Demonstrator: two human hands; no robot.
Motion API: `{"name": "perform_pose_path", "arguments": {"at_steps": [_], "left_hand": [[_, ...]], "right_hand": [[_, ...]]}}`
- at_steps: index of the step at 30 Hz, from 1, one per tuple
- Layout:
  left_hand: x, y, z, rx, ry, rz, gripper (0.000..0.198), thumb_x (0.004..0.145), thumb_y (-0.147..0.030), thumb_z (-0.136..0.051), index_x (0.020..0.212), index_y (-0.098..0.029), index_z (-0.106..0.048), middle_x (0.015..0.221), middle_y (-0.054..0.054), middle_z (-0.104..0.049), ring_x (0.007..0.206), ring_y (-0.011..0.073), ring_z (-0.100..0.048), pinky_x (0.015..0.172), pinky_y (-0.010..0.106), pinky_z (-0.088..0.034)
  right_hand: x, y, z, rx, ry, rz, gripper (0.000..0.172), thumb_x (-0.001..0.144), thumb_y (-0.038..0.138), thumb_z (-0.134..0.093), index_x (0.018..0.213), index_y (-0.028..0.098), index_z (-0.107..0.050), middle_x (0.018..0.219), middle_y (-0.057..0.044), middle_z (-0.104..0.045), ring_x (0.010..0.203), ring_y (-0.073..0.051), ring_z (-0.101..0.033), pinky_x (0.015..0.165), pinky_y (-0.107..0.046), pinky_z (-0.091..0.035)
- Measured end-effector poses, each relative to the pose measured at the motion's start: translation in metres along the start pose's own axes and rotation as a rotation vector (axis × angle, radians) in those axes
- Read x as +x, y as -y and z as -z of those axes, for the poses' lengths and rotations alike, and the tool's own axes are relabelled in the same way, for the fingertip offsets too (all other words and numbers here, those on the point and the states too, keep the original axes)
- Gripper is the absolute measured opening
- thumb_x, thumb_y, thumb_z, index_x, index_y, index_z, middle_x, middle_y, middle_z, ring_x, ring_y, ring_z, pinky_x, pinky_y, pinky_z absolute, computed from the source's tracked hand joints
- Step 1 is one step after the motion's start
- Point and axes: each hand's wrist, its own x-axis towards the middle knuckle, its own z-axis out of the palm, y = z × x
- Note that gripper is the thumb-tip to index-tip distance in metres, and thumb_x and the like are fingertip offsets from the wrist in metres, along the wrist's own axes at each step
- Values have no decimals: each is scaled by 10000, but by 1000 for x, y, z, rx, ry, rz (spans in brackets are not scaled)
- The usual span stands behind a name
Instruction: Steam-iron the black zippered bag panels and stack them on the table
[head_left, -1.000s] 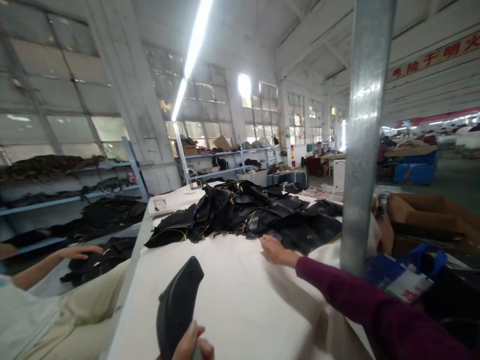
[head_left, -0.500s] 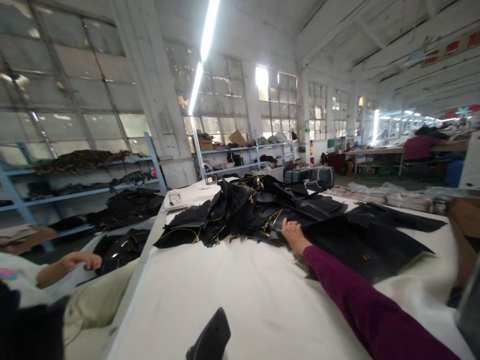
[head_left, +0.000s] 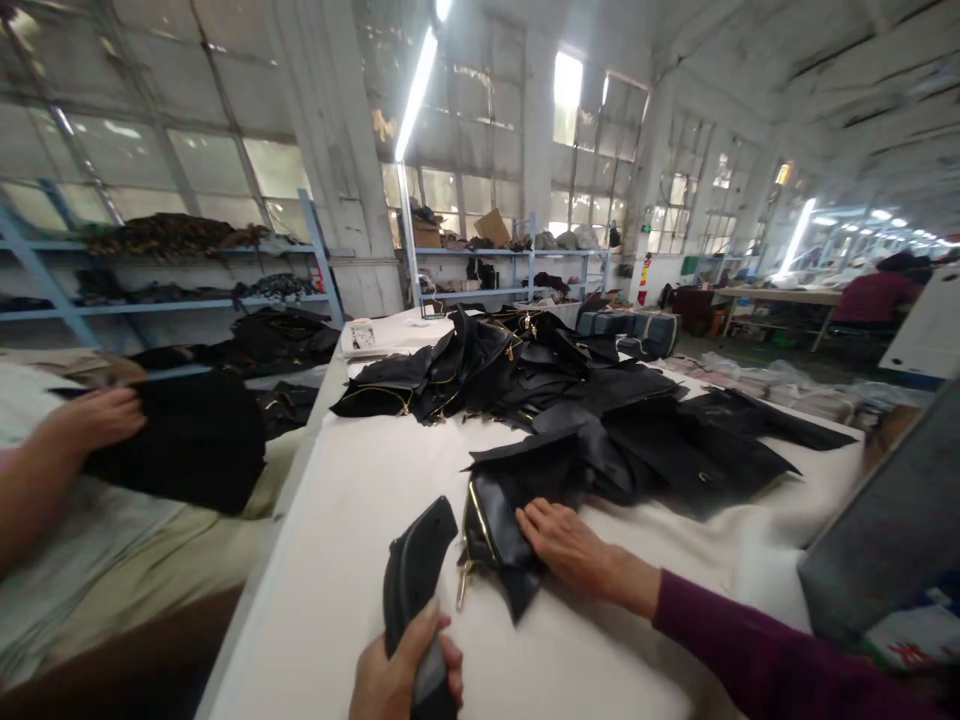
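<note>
Since a second ago the right hand [head_left: 574, 545] has come back from the far pile, dragging one black piece [head_left: 499, 520] toward the near edge of the table [head_left: 337, 560]; the camera view has swung down and left. Right hand lies flat and open on that piece, palm down, fingers spread, not pinching it. Left hand [head_left: 401, 675] at the near edge is closed round the handle of a black iron [head_left: 412, 590], nose pointing away, just left of the piece.

Piece looks like soft, limp fabric with a gold zip along its edge, a metal pull hanging at its near left corner. Probably light, floppy, slides easily on the cloth; best held by pressing flat or pinching at the zip edge.

Table is covered in plain white cloth. Pile of black pieces [head_left: 570, 400] with gold zips fills the middle and far side.

Left of the table another person's hand [head_left: 94, 420] rests on dark fabric. Beyond: blue shelves [head_left: 180, 305] with dark goods, big windows, strip lights, a seated worker [head_left: 877, 295] far right.
</note>
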Motion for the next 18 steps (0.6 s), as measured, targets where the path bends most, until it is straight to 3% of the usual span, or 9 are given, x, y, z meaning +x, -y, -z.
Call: {"name": "perform_pose_path", "arguments": {"at_steps": [3,5,6,9,11,14,18], "left_hand": [[-9,-5,-1,-5,-12,-39,428,660,-518,-668,754,-113,-565,423,2,-576,350,122,-503,352,226,-419],[-11,-7,0,-23,-24,-59,411,671,-500,-665,753,-109,-566,432,6,-583,354,118,-508,356,219,-417],[-11,-6,0,-21,-27,-63,411,673,-500,-663,745,-106,-569,430,9,-583,350,118,-508,354,218,-416],[-7,-3,2,-11,-16,-64,421,662,-508,-666,727,-102,-580,432,15,-585,350,125,-518,359,223,-420],[-3,-2,4,-16,7,-45,436,648,-532,-665,699,-109,-578,411,21,-578,342,137,-519,360,237,-424],[1,-1,5,-33,30,-27,450,607,-551,-687,666,-119,-572,399,22,-574,328,145,-517,353,243,-419],[0,-3,5,42,53,-36,450,602,-537,-696,641,-101,-593,384,39,-578,327,141,-525,368,228,-415]], "right_hand": [[-12,10,32,271,117,204,339,781,103,-517,1118,112,-554,1063,-133,-592,969,-225,-550,804,-318,-442],[3,0,50,428,166,326,247,800,169,-538,1041,166,-593,1011,-67,-620,913,-179,-573,802,-266,-438],[16,-6,55,450,104,291,247,815,170,-524,1054,179,-584,1041,-56,-615,943,-168,-564,834,-254,-423],[62,-22,45,344,-142,-59,311,823,115,-493,1126,160,-543,1202,-113,-542,1111,-197,-478,933,-302,-351],[85,-31,26,297,-136,-170,232,814,106,-509,1021,152,-604,1128,-130,-586,1061,-218,-512,882,-311,-366],[96,-42,7,309,-66,-163,162,847,158,-504,797,160,-658,836,-75,-665,799,-174,-590,708,-244,-385],[84,-48,22,299,-67,-172,311,909,281,-428,736,153,-652,682,-34,-642,621,-128,-548,562,-214,-328]]}}
